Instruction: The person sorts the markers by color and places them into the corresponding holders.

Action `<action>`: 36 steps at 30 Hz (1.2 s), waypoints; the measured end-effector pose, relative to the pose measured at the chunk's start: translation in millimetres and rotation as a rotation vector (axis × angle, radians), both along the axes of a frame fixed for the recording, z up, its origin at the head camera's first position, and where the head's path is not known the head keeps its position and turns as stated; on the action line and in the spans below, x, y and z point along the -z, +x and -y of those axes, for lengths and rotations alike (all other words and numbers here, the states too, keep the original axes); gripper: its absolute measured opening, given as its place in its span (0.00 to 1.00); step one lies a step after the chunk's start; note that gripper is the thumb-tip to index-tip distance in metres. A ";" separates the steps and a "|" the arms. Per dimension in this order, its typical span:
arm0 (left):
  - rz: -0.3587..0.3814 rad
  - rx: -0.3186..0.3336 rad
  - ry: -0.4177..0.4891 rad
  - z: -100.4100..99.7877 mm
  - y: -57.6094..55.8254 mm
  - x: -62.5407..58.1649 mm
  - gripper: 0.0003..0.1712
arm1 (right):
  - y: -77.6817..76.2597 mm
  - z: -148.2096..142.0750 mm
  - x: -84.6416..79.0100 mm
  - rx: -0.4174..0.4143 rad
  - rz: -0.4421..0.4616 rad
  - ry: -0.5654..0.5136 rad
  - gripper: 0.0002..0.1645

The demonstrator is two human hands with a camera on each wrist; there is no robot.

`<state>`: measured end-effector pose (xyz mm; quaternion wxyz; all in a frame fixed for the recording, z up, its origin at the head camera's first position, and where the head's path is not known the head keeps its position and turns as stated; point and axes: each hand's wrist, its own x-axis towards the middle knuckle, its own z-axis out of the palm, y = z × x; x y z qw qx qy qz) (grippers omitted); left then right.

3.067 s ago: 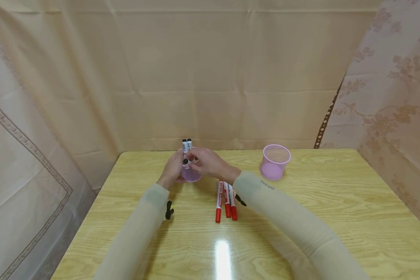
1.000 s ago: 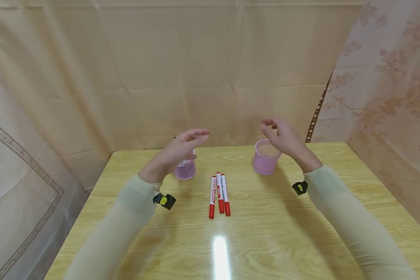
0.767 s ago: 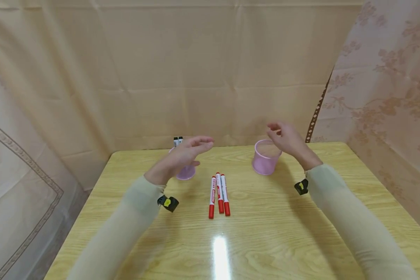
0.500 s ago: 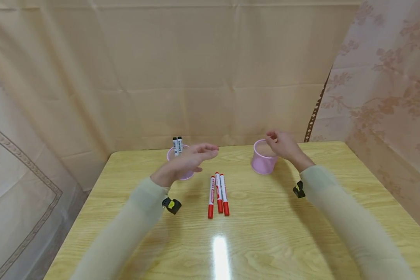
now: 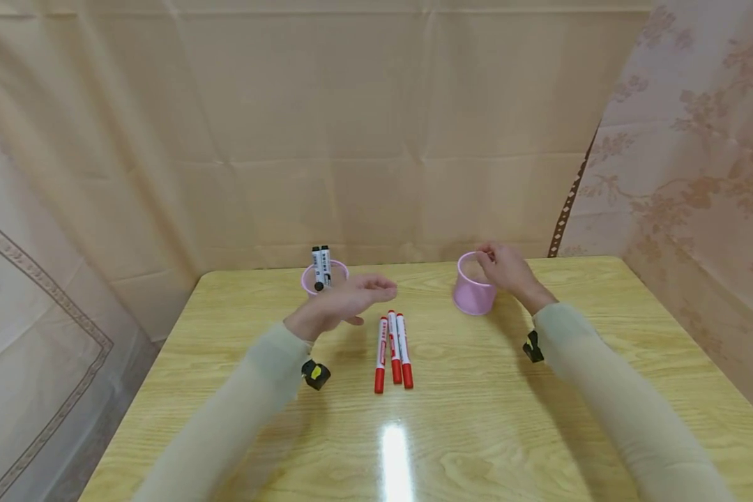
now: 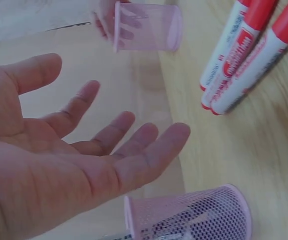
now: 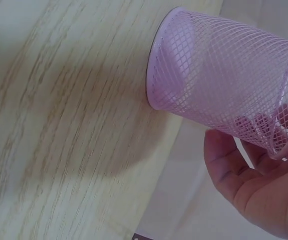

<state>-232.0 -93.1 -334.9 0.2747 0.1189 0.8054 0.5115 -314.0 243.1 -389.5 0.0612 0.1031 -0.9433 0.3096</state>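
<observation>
Pink cup [image 5: 473, 298] at right hand [image 5: 510, 270], printed labels [image 6: 239, 52] on red markers [image 5: 394, 348]

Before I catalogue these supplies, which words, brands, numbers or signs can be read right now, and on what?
"WHITEBO...", as best I can read it: red label of the middle red-capped marker; the rest is blurred.
Outer red-capped markers: print too blurred to read.
Black-capped markers: print too small to read.
No other legible text.
</observation>
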 end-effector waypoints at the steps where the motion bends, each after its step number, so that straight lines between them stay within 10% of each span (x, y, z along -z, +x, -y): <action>1: 0.004 0.005 -0.021 -0.7 -0.2 2.2 0.26 | 0.3 -0.3 0.2 0.003 0.002 0.007 0.24; 11: 0.046 -0.016 -0.188 -3.9 -3.0 27.7 0.28 | 6.3 -0.2 4.0 0.067 0.219 -0.082 0.31; 36: 0.020 -0.059 -0.387 -15.3 -3.3 58.2 0.14 | 8.7 1.3 5.0 0.143 0.329 -0.174 0.36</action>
